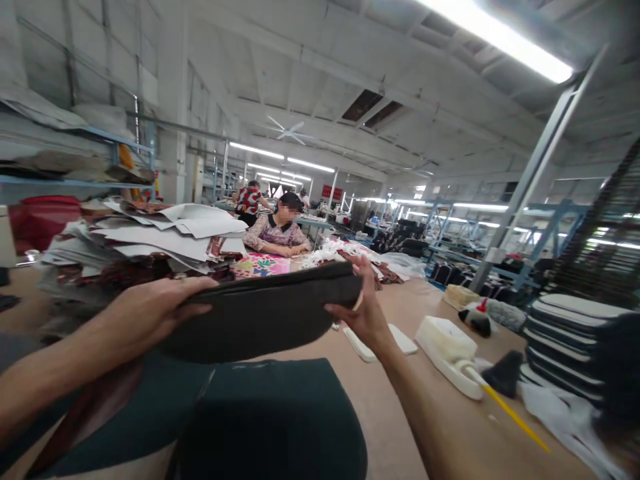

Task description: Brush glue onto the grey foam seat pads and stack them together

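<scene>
Between my two hands a dark, flat, curved-edged panel [270, 313] is held up above the table, tilted so its broad face shows. My left hand [165, 310] pinches its left end, thumb on top and fingers below. At the right end, my right hand [367, 307] grips the corner between thumb and fingers. Under the panel lie dark green pieces [280, 413] with rounded corners, close to my body. Whether the held panel is one layer or several I cannot tell.
A tall heap of pale sheets [175, 230] stands at left. Across the table [390, 400] sits a person [280, 230]. To the right are a white container [447, 347], a yellow-handled brush [515, 417], a white pad [380, 342] and a stack of dark, pale-edged pads [570, 340].
</scene>
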`<state>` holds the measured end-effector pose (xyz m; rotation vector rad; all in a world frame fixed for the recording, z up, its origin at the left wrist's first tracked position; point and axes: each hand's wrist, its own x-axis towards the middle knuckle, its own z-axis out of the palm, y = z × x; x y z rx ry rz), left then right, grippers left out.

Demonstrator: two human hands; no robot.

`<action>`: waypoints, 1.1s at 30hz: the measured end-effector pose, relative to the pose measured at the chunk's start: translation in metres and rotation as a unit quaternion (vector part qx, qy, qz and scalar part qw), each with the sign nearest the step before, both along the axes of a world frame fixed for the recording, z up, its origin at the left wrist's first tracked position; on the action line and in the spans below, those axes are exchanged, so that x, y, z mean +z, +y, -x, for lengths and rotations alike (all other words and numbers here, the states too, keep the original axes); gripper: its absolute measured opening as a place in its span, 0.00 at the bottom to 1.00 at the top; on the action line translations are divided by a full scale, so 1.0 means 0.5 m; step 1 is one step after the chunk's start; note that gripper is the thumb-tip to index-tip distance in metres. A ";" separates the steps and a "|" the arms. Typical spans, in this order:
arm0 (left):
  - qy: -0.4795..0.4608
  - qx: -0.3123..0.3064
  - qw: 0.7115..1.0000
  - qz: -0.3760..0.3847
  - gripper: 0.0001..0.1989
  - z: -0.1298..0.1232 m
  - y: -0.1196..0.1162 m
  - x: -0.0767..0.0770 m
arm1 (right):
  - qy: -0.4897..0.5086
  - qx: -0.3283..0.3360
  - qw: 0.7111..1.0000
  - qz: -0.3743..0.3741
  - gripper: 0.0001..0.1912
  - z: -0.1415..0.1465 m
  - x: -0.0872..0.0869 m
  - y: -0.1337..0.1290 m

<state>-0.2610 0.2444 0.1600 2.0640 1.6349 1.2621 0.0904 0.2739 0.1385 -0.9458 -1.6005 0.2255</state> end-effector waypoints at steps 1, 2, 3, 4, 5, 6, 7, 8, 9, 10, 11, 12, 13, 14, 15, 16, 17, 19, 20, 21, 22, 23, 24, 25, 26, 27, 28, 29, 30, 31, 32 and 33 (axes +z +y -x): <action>0.076 -0.033 0.997 -0.001 0.20 -0.033 0.022 0.007 | -0.011 0.017 1.000 0.017 0.51 -0.030 -0.004 0.008; 0.142 -0.065 0.988 -0.004 0.20 -0.065 0.045 0.012 | -0.015 0.043 0.998 0.052 0.46 -0.056 -0.013 0.016; 0.184 -0.091 0.979 -0.010 0.20 -0.093 0.067 0.018 | -0.014 0.075 0.992 0.102 0.39 -0.079 -0.026 0.024; 0.198 -0.109 0.974 -0.014 0.19 -0.118 0.088 0.022 | -0.005 0.105 0.982 0.155 0.33 -0.098 -0.042 0.033; 0.199 -0.125 0.972 -0.013 0.18 -0.138 0.109 0.027 | 0.009 0.129 0.971 0.203 0.27 -0.114 -0.060 0.041; 0.193 -0.139 0.971 -0.009 0.17 -0.154 0.129 0.033 | 0.027 0.144 0.960 0.239 0.24 -0.128 -0.079 0.050; 0.185 -0.151 0.971 -0.001 0.16 -0.165 0.149 0.038 | 0.051 0.149 0.953 0.260 0.22 -0.138 -0.097 0.059; 0.174 -0.157 0.972 0.008 0.15 -0.172 0.170 0.042 | 0.076 0.144 0.949 0.268 0.21 -0.146 -0.116 0.069; 0.159 -0.160 0.974 0.017 0.16 -0.176 0.192 0.044 | 0.099 0.134 0.949 0.268 0.21 -0.152 -0.134 0.081; 0.134 -0.160 0.978 0.024 0.18 -0.177 0.214 0.041 | 0.117 0.123 0.949 0.264 0.22 -0.156 -0.152 0.094; 0.087 -0.163 0.982 0.037 0.23 -0.175 0.237 0.032 | 0.127 0.115 0.950 0.260 0.22 -0.159 -0.169 0.109; 0.023 -0.170 0.984 0.054 0.29 -0.171 0.259 0.016 | 0.135 0.110 0.950 0.258 0.23 -0.161 -0.188 0.126; -0.045 -0.180 0.980 0.075 0.37 -0.165 0.280 -0.008 | 0.140 0.110 0.949 0.260 0.23 -0.162 -0.207 0.144; -0.132 -0.195 0.966 0.103 0.44 -0.158 0.299 -0.041 | 0.144 0.112 0.947 0.263 0.23 -0.164 -0.227 0.162; -0.175 -0.203 0.956 0.122 0.49 -0.150 0.315 -0.078 | 0.150 0.116 0.944 0.270 0.23 -0.165 -0.247 0.179; -0.193 -0.201 0.950 0.138 0.50 -0.142 0.328 -0.119 | 0.153 0.119 0.941 0.277 0.23 -0.166 -0.267 0.195; -0.243 -0.196 0.935 0.165 0.48 -0.134 0.338 -0.161 | 0.156 0.118 0.940 0.281 0.23 -0.168 -0.286 0.209; -0.326 -0.186 0.910 0.178 0.45 -0.121 0.348 -0.233 | 0.163 0.112 0.939 0.281 0.23 -0.174 -0.318 0.229; -0.356 -0.188 0.897 0.181 0.43 -0.116 0.350 -0.261 | 0.170 0.113 0.937 0.282 0.22 -0.178 -0.329 0.236; -0.367 -0.194 0.890 0.188 0.41 -0.112 0.351 -0.282 | 0.180 0.117 0.935 0.283 0.22 -0.181 -0.337 0.241; -0.363 -0.199 0.888 0.199 0.38 -0.111 0.350 -0.297 | 0.190 0.122 0.932 0.284 0.21 -0.184 -0.341 0.243; -0.349 -0.202 0.889 0.216 0.36 -0.111 0.350 -0.306 | 0.196 0.124 0.930 0.286 0.21 -0.185 -0.343 0.244; -0.327 -0.202 0.893 0.235 0.34 -0.113 0.348 -0.311 | 0.195 0.123 0.929 0.288 0.21 -0.185 -0.343 0.244; -0.307 -0.198 0.899 0.242 0.33 -0.116 0.347 -0.313 | 0.186 0.117 0.932 0.289 0.21 -0.182 -0.342 0.242; -0.290 -0.193 0.908 0.232 0.33 -0.121 0.345 -0.313 | 0.171 0.109 0.935 0.291 0.22 -0.178 -0.340 0.238; -0.278 -0.190 0.919 0.205 0.34 -0.126 0.344 -0.310 | 0.153 0.102 0.938 0.294 0.23 -0.173 -0.339 0.234; -0.270 -0.186 0.929 0.171 0.35 -0.130 0.342 -0.307 | 0.138 0.096 0.940 0.296 0.25 -0.167 -0.338 0.230; -0.262 -0.180 0.938 0.140 0.36 -0.134 0.342 -0.302 | 0.125 0.090 0.943 0.296 0.26 -0.161 -0.338 0.225; -0.260 -0.169 0.944 0.117 0.36 -0.136 0.342 -0.297 | 0.115 0.083 0.944 0.297 0.26 -0.155 -0.337 0.223; -0.259 -0.157 0.947 0.104 0.35 -0.137 0.345 -0.291 | 0.111 0.073 0.946 0.297 0.26 -0.150 -0.336 0.222; -0.260 -0.142 0.950 0.101 0.33 -0.136 0.349 -0.284 | 0.111 0.060 0.947 0.296 0.25 -0.145 -0.333 0.223; -0.262 -0.127 0.951 0.101 0.32 -0.135 0.355 -0.277 | 0.118 0.048 0.947 0.294 0.24 -0.141 -0.328 0.227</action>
